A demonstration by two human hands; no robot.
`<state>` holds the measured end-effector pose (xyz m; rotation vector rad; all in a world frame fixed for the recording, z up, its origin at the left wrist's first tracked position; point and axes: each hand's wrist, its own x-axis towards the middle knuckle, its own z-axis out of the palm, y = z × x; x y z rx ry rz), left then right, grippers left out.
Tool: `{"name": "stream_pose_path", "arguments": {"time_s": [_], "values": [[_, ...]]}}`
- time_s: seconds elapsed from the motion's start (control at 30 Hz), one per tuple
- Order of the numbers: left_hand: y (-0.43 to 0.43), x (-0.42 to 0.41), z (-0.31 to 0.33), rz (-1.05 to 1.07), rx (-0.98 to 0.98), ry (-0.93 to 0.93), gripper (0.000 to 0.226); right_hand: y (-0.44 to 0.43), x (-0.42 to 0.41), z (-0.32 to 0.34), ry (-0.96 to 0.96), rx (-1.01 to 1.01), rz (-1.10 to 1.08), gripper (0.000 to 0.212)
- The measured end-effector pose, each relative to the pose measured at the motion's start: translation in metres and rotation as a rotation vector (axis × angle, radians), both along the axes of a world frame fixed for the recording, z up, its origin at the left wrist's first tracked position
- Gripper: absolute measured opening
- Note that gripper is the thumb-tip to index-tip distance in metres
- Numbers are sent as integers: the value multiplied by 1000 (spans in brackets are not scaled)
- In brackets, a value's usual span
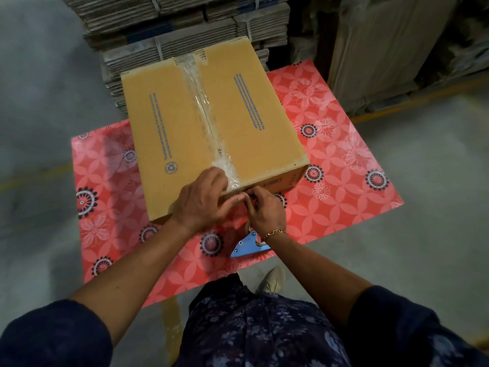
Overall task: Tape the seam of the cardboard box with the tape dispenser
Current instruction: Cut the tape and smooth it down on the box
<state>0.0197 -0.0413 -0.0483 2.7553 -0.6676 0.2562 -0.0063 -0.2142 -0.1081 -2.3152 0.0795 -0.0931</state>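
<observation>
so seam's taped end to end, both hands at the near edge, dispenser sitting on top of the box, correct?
Not quite. The head view shows the tape dispenser lying on the red floral table cover beneath the right hand, not on the box. The rest stands: left hand also at the near edge.

The closed tan cardboard box [217, 128] lies flat at the counter's far left, clear tape [203, 107] running crinkled along its top center seam. The tape dispenser [247, 247], blue metal with rivets, is at the counter's near edge, largely hidden.
</observation>
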Motion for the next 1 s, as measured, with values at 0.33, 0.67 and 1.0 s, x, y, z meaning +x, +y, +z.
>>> {"name": "stream_pose_path", "arguments": {"time_s": [0.33,0.67,1.0], "values": [[4,8,-26,122,293,19,79,-25,4,19,160,-421,123,33],[13,9,-23,126,387,71,78,-29,65,50,-232,-729,708,85],[4,10,-14,135,258,145,87,-40,72,30,-260,-822,719,78]]}}
